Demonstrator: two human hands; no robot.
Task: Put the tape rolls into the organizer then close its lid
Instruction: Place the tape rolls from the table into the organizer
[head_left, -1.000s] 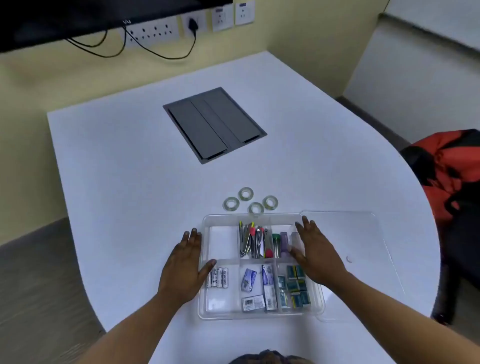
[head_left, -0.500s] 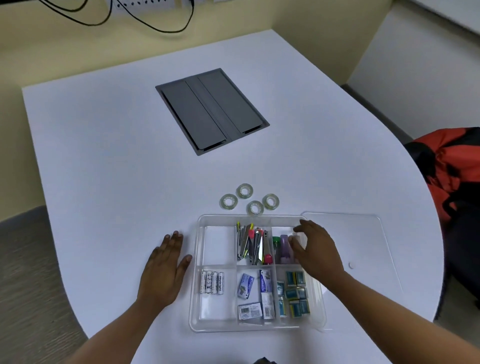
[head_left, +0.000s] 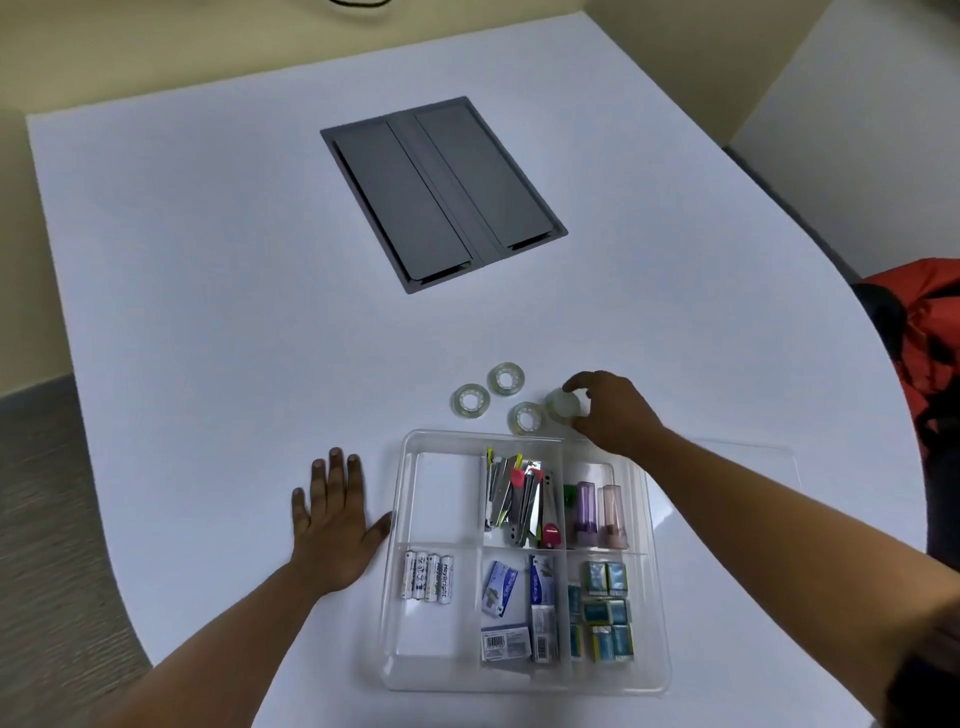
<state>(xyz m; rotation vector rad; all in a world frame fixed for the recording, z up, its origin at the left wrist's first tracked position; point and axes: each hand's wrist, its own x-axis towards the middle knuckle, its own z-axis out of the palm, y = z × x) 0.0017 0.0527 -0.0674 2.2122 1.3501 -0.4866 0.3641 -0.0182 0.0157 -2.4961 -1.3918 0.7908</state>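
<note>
Three clear tape rolls lie flat on the white table just beyond the organizer: one at the left (head_left: 470, 400), one farther back (head_left: 505, 378), one nearest the organizer (head_left: 528, 418). My right hand (head_left: 613, 413) grips a fourth tape roll (head_left: 563, 405) at the right of the group, tilted up off the table. The clear plastic organizer (head_left: 397, 525) sits open with batteries, staplers, boxes and small packets in its compartments; its far-left compartment is bare. Its clear lid (head_left: 727, 467) lies flat to the right, under my right forearm. My left hand (head_left: 335, 525) rests flat on the table beside the organizer's left wall.
A grey cable hatch (head_left: 441, 192) is set into the table farther back. A red and black bag (head_left: 924, 343) sits off the table's right edge. The curved table edge runs along the left front and the right.
My right hand left the organizer's right rim, reached forward and closed on the rightmost tape roll. My left hand slid off the organizer's left wall onto the table.
</note>
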